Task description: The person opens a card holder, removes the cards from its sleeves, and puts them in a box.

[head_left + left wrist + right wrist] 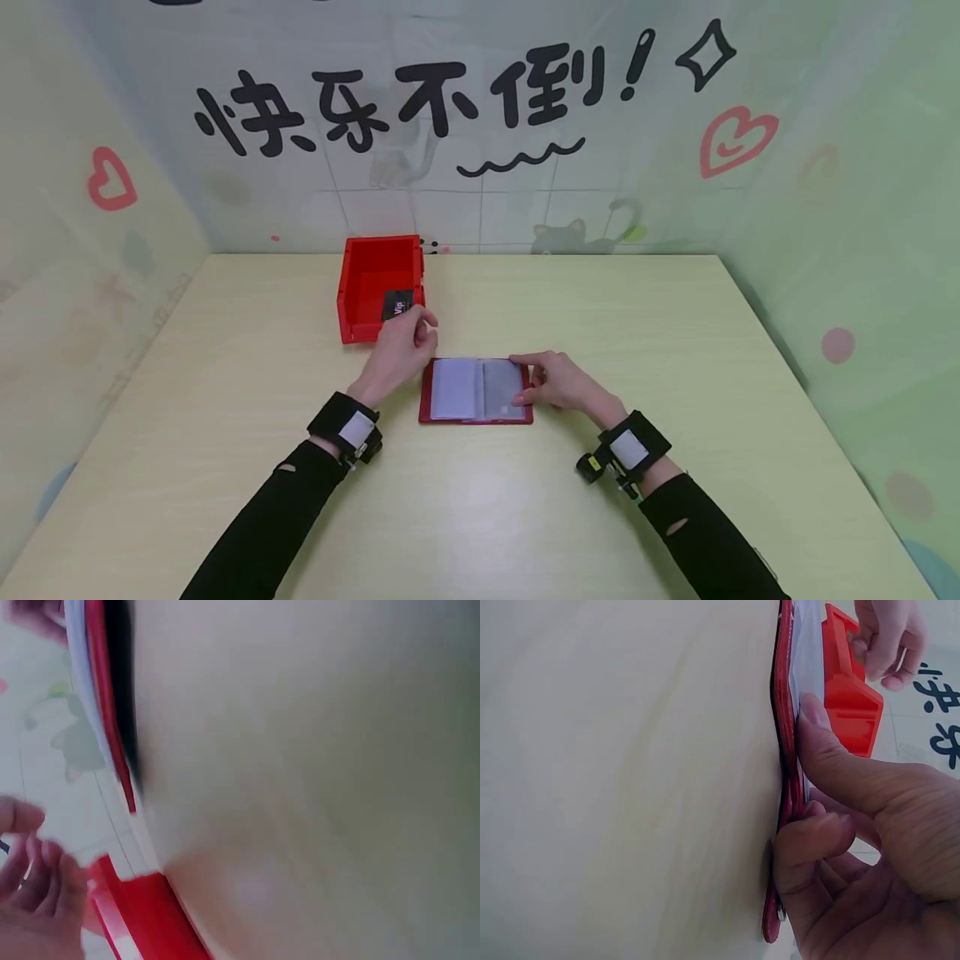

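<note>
A red card holder (482,390) lies spread flat on the table, its pale plastic sleeves facing up. My right hand (564,382) grips its right edge; in the right wrist view the thumb (826,750) presses on the sleeves and bent fingers curl at the red cover. My left hand (401,350) hovers over the near right corner of a red bin (360,287), fingers loosely bent. Just beyond its knuckles a black card (397,302) marked "Vip" shows within the bin's outline. In the left wrist view a gap separates thumb and fingers, with no card plainly visible between them.
The bin stands at the back of the pale wooden table (480,517), left of the middle, close to the card holder. A printed cloth backdrop (480,158) with black lettering rises behind the table, and cloth walls flank both sides.
</note>
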The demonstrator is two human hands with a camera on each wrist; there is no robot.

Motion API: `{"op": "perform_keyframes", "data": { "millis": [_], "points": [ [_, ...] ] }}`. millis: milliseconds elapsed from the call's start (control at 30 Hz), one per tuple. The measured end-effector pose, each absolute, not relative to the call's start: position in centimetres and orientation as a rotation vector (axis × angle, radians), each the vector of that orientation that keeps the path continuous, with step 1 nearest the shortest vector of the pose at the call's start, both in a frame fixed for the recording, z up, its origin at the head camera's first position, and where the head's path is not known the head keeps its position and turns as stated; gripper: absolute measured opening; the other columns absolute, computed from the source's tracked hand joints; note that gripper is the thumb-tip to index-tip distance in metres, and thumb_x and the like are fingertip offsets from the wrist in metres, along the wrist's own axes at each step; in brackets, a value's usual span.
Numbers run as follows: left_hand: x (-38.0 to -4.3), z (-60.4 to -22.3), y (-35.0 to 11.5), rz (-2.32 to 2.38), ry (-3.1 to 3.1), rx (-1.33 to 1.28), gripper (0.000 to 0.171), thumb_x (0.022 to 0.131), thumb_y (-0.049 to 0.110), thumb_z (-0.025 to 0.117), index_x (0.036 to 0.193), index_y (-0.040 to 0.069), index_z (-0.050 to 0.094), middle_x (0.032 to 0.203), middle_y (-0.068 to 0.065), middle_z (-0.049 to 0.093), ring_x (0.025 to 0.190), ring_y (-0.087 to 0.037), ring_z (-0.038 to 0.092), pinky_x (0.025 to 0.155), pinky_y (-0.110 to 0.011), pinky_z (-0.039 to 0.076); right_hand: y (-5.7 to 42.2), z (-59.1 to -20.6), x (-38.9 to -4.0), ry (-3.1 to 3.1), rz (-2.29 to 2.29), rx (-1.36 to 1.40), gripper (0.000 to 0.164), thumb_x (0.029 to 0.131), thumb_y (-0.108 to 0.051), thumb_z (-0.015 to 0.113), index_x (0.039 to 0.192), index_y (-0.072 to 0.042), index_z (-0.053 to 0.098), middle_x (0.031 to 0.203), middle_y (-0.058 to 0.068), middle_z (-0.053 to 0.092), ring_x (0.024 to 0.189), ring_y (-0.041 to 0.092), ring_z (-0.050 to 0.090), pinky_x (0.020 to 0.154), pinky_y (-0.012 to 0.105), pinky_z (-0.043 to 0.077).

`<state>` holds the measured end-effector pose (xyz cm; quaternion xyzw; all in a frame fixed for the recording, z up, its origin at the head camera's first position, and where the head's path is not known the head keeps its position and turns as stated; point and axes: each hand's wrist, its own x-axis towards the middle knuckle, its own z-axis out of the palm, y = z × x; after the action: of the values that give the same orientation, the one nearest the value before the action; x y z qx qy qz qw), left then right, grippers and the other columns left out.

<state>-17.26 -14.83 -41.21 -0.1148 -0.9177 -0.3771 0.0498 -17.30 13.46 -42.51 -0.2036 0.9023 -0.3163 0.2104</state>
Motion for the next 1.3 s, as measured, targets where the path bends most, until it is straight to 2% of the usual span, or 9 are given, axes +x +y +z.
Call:
{"op": "perform_keyframes", "data": {
  "millis": [200, 400, 800, 967, 1100, 1300],
  "points": [
    [-16.5, -41.6, -13.2, -1.223, -3.101, -0.673, 0.046, 0.089, 0.023, 0.077, 0.129, 0.01, 0.057, 0.085, -0.004, 0.06, 0.076, -0.015, 0.056, 0.067, -0.023, 0.047, 13.4, -42.6, -17.3, 2.521, -0.864, -0.548, 0.073, 0.083, -0.025, 0.083, 0.148, -0.012, 0.051, 0.078, 0.006, 0.053, 0.051, 0.016, 0.052, 0.05, 0.026, 0.045],
    [-16.5, -41.4, -12.5, -1.172, -3.227, -0.719, 0.063, 0.082, 0.029, 0.084, 0.134, 0.011, 0.053, 0.086, -0.004, 0.059, 0.079, -0.016, 0.056, 0.067, -0.025, 0.046, 13.4, -42.5, -17.2, 2.518, -0.874, -0.54, 0.073, 0.083, -0.025, 0.082, 0.147, -0.011, 0.051, 0.079, 0.007, 0.054, 0.05, 0.017, 0.053, 0.05, 0.027, 0.048],
    [-16.9, -41.7, -12.5, -1.168, -3.279, -0.659, 0.069, 0.079, 0.027, 0.087, 0.136, 0.011, 0.052, 0.086, -0.006, 0.054, 0.082, -0.017, 0.053, 0.069, -0.026, 0.043, 13.3, -42.4, -17.2, 2.53, -0.912, -0.575, 0.069, 0.082, -0.024, 0.084, 0.142, -0.007, 0.054, 0.083, 0.008, 0.056, 0.05, 0.016, 0.056, 0.048, 0.027, 0.051],
    [-16.9, -41.7, -12.6, -1.167, -3.286, -0.651, 0.072, 0.078, 0.027, 0.087, 0.138, 0.011, 0.051, 0.086, -0.006, 0.053, 0.083, -0.017, 0.053, 0.069, -0.026, 0.042, 12.8, -42.3, -17.4, 2.567, -0.935, -0.542, 0.058, 0.083, -0.026, 0.083, 0.132, -0.007, 0.06, 0.08, 0.007, 0.057, 0.049, 0.016, 0.055, 0.047, 0.026, 0.049],
    [-16.9, -41.7, -12.5, -1.159, -3.283, -0.662, 0.072, 0.078, 0.026, 0.087, 0.139, 0.012, 0.052, 0.088, -0.007, 0.052, 0.086, -0.017, 0.052, 0.07, -0.026, 0.041, 12.5, -42.3, -17.8, 2.607, -0.927, -0.529, 0.048, 0.082, -0.028, 0.084, 0.121, -0.008, 0.064, 0.079, 0.006, 0.057, 0.057, 0.016, 0.053, 0.05, 0.025, 0.045],
    [-16.8, -41.7, -12.5, -1.16, -3.291, -0.648, 0.072, 0.079, 0.026, 0.087, 0.14, 0.012, 0.052, 0.089, -0.007, 0.052, 0.087, -0.017, 0.052, 0.07, -0.026, 0.041, 12.2, -42.3, -18.2, 2.658, -0.889, -0.542, 0.042, 0.082, -0.028, 0.085, 0.113, -0.008, 0.065, 0.079, 0.006, 0.057, 0.07, 0.017, 0.053, 0.058, 0.024, 0.041]
  ]
}}
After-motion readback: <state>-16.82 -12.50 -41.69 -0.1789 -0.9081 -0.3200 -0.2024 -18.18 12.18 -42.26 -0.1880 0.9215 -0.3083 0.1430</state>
